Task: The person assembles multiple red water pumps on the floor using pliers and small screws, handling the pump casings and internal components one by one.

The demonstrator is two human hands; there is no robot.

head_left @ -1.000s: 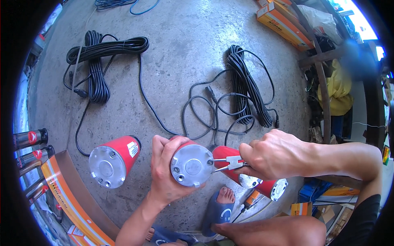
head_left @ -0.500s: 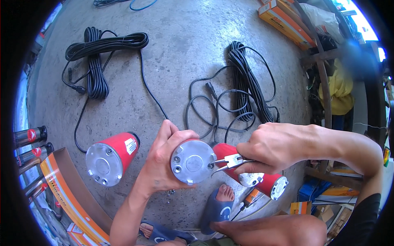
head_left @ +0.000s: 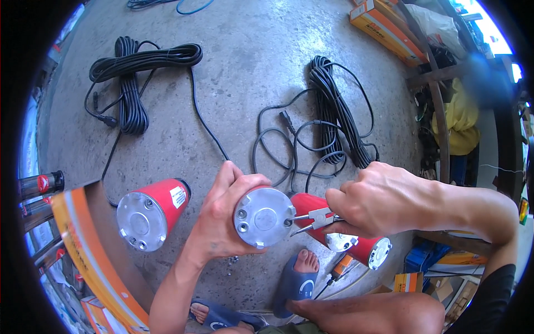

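Note:
My left hand (head_left: pixel 214 214) wraps round a red cylinder with a silver metal end cap (head_left: pixel 265 217) that faces up at me. Two holes with fittings show on the cap's left side, another near its right edge. My right hand (head_left: pixel 372 203) grips slim-jawed pliers (head_left: pixel 321 217) with the jaws spread. One jaw tip meets the right-hand hole in the cap; the other stays outside the rim. Behind my right hand two more red cylinders (head_left: pixel 372 251) lie partly hidden. Another red cylinder (head_left: pixel 142 220), silver-capped with a white label, rests on the floor at left.
Bundled black cables (head_left: pixel 130 83) lie on the concrete floor at far left, with another coil (head_left: pixel 334 111) at centre right. An orange cardboard box (head_left: pixel 83 239) stands open at lower left. Orange boxes (head_left: pixel 386 30) and a wooden rack (head_left: pixel 436 106) line the right. My sandalled feet (head_left: pixel 295 284) are below.
The orange box at lower left has shifted and its flap appears raised and blurred. Both hands, the held cylinder and the pliers stay nearly in place, the pliers' tip still at the hole.

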